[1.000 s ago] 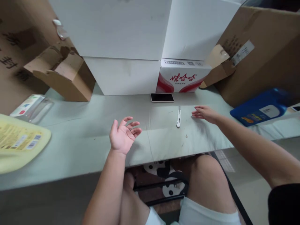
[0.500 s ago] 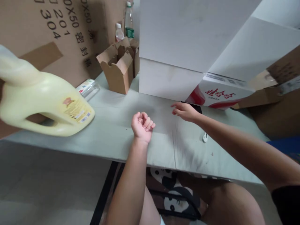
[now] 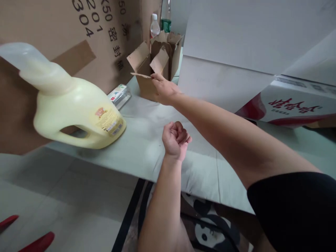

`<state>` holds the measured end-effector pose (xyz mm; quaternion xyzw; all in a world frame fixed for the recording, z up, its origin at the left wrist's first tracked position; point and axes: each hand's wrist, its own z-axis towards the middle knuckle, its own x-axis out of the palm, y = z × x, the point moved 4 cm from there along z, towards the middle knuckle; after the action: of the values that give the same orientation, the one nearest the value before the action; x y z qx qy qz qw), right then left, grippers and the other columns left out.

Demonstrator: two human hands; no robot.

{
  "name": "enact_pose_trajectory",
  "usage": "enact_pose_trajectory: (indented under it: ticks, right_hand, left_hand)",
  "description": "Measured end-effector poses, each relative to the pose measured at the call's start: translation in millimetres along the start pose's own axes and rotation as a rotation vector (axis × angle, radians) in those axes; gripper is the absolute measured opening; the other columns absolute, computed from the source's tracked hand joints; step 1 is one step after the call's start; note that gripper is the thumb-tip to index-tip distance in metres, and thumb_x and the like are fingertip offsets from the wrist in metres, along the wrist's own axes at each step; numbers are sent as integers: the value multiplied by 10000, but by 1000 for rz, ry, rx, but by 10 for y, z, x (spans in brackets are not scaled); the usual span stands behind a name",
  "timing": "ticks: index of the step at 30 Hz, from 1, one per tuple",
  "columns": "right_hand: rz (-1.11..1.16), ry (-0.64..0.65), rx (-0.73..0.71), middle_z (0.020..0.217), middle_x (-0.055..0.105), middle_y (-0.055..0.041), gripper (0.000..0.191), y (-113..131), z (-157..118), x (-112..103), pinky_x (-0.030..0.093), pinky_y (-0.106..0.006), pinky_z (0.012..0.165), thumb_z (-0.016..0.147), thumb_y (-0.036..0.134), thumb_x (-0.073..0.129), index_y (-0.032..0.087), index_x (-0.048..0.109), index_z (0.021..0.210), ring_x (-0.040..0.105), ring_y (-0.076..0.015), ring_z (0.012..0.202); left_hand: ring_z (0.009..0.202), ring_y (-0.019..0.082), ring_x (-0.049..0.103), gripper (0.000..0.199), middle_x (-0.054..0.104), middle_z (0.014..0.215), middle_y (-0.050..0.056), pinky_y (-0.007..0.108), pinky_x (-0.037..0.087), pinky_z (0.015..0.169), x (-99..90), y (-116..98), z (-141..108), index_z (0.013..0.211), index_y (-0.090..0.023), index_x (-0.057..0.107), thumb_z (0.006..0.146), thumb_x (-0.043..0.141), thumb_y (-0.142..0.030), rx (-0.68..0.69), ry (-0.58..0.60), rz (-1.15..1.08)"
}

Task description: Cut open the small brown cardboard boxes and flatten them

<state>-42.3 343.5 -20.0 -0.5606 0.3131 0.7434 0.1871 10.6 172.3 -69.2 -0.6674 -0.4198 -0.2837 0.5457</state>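
Note:
My right hand [image 3: 166, 90] reaches across to a small brown cardboard box [image 3: 147, 87] with raised flaps. Its fingertips meet the box's near upper edge, by the front flap, and seem to grip there; some of the fingers are hidden. My left hand [image 3: 176, 140] is curled into a fist with the palm side up, just above the cloth-covered table [image 3: 139, 140], and nothing shows in it. The box stands open at the top, near the back of the table. Behind it are a small white-capped bottle [image 3: 154, 27] and a green-labelled clear bottle [image 3: 166, 24].
A big pale-yellow jug [image 3: 78, 112] leans at the left. Beside it lies a clear-sided packet [image 3: 122, 96]. A large printed carton [image 3: 110, 70] is behind them. White boxes [image 3: 225, 80] and a red-and-white carton [image 3: 291, 101] fill the back right. Red objects [image 3: 39, 243] show at lower left.
My right hand has swung left from beside the red-and-white carton to the small cardboard box. My left hand stays curled. The view has shifted, bringing red objects in at lower left.

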Motion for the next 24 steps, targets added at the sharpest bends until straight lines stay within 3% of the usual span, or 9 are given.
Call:
enact_pose_trajectory:
  ticks: [3, 5, 8, 11, 13, 15, 17, 20, 24]
  right_hand:
    - [23, -79, -42, 1581, 408, -157, 493, 22, -232, -57, 505, -439, 1073, 862, 129, 476, 85, 546, 1348, 592, -308, 1274]
    - [79, -141, -79, 1517, 482, -183, 447, 8, -536, -137, 529, -383, 1024, 862, 137, 481, 76, 586, 1292, 663, -259, 1152]
    - [180, -295, -106, 1360, 617, -146, 289, -58, -1238, -339, 582, -338, 822, 865, 190, 534, 146, 654, 1125, 694, -153, 754]
    - [229, -522, -110, 984, 720, -68, 28, -115, -2175, -571, 559, -302, 683, 871, 218, 607, 215, 632, 860, 668, -155, 710]
    - [242, -594, -69, 814, 693, -36, 137, -136, -2800, -652, 550, -301, 693, 856, 172, 645, 233, 561, 767, 680, -178, 769]
    - [332, -626, -19, 806, 694, -27, 137, -144, -3329, -682, 545, -292, 639, 841, 163, 673, 245, 563, 854, 668, -171, 714]
    - [369, -629, -31, 801, 688, -35, 119, -105, -3711, -698, 543, -278, 590, 856, 169, 669, 246, 609, 925, 660, -165, 678]
    - [350, -596, -79, 769, 685, -46, 59, -36, -4024, -725, 544, -268, 559, 876, 171, 651, 227, 659, 893, 666, -160, 640]
    - [398, -641, -21, 839, 761, -61, 100, -108, -4243, -698, 585, -281, 591, 927, 184, 571, 225, 644, 873, 731, -181, 681]
  left_hand:
    - [344, 70, 140, 395, 149, 405, -84, 225, 280, 468, -53, -35, 21, 567, -205, 412, 918, 331, -366, 117, -105, 35]
    - [378, 75, 194, 319, 194, 447, -82, 226, 299, 501, -188, -134, 23, 610, -209, 406, 899, 356, -334, 325, -307, 44]
    - [499, 88, 331, 169, 284, 573, -62, 224, 359, 604, -461, -349, -58, 688, -214, 369, 848, 391, -266, 732, -620, 43]
    - [705, 105, 468, 154, 378, 747, -33, 241, 406, 749, -642, -501, -117, 782, -226, 356, 863, 401, -349, 928, -694, 131]
    - [876, 125, 526, 188, 467, 879, -7, 258, 412, 834, -643, -534, -127, 847, -233, 399, 877, 398, -419, 958, -639, 234]
    - [976, 151, 550, 233, 529, 968, 16, 276, 419, 875, -534, -487, -111, 906, -234, 456, 869, 419, -460, 936, -491, 258]
    - [953, 172, 574, 279, 570, 966, 33, 294, 440, 857, -350, -369, -83, 927, -224, 507, 844, 463, -486, 860, -305, 217]
    - [836, 181, 585, 324, 591, 865, 37, 303, 462, 771, -70, -156, -66, 894, -209, 555, 807, 522, -520, 747, -125, 227]
    - [816, 184, 610, 348, 620, 844, 32, 307, 480, 735, 114, 36, -75, 901, -207, 587, 768, 579, -529, 718, -78, 300]
